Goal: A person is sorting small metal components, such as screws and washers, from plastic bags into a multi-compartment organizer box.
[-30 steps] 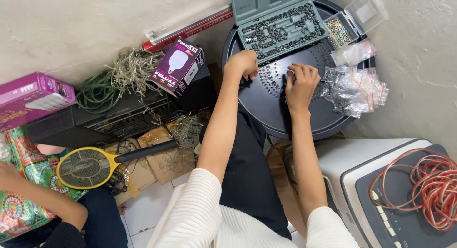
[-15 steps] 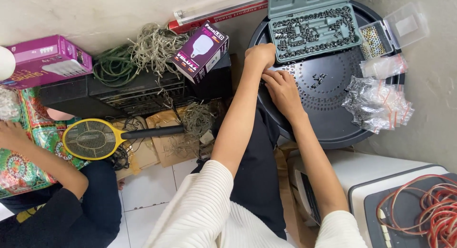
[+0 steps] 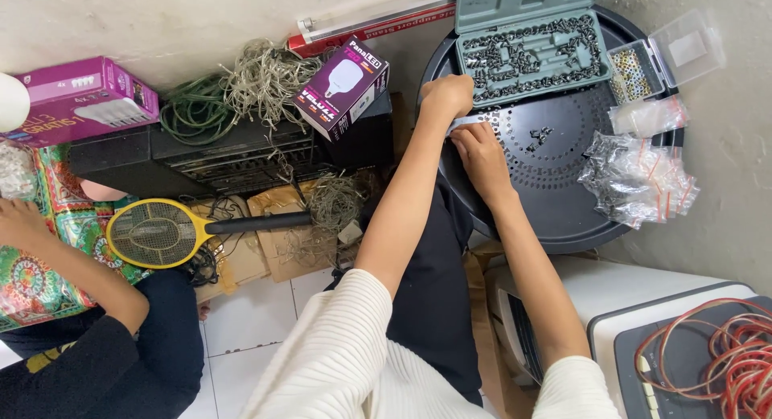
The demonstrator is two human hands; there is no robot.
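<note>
Small clear bag (image 3: 469,123) pinched between both hands over the round black tray (image 3: 563,218).
Left hand (image 3: 447,95) and right hand (image 3: 478,148) grip its ends; a slip could scatter the loose screws (image 3: 537,136) nearby.

Small clear item (image 3: 468,123) pinched between both hands too small to identify, red cable coil (image 3: 744,363) cut off at right edge, co-worker's forearm (image 3: 68,278) cropped at left

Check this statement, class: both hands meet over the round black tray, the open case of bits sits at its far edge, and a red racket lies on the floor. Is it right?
One thing is wrong: the racket is yellow with a black handle, not red. The head view shows it. The rest stands: the left hand and right hand meet over the round black tray, and the open case of bits sits at its far edge.
</note>
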